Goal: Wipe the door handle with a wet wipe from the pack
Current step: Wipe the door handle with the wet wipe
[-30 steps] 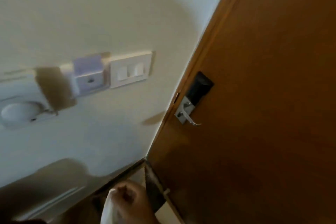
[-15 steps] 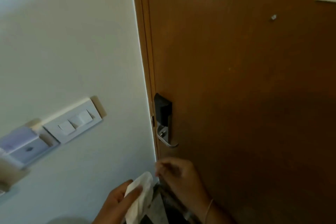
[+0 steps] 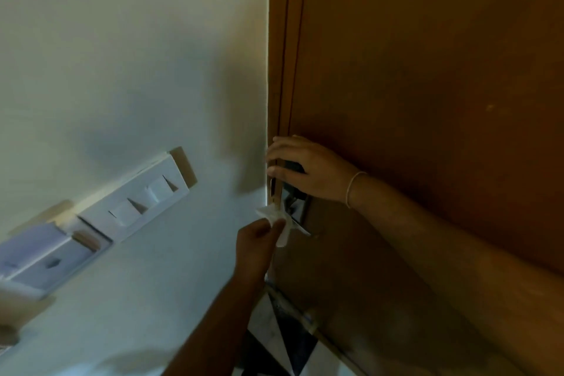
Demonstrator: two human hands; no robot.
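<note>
My left hand (image 3: 254, 246) pinches a white wet wipe (image 3: 276, 218) and presses it against the silver door handle (image 3: 300, 224) on the brown wooden door (image 3: 427, 70). My right hand (image 3: 305, 169) rests on the black lock plate (image 3: 293, 166) just above the handle, fingers spread over the door's edge. Most of the lock plate is hidden under that hand. A thin bangle sits on the right wrist. The wipe pack is not in view.
A white double light switch (image 3: 143, 198) and a key-card holder (image 3: 45, 253) are mounted on the cream wall (image 3: 122, 55) left of the door frame (image 3: 282, 55). Black-and-white patterned floor tiles (image 3: 274, 342) show below the door.
Both hands have risen to the lock. The right hand now covers the lock plate, and the left hand has brought the wipe up against the handle. The camera has moved closer.
</note>
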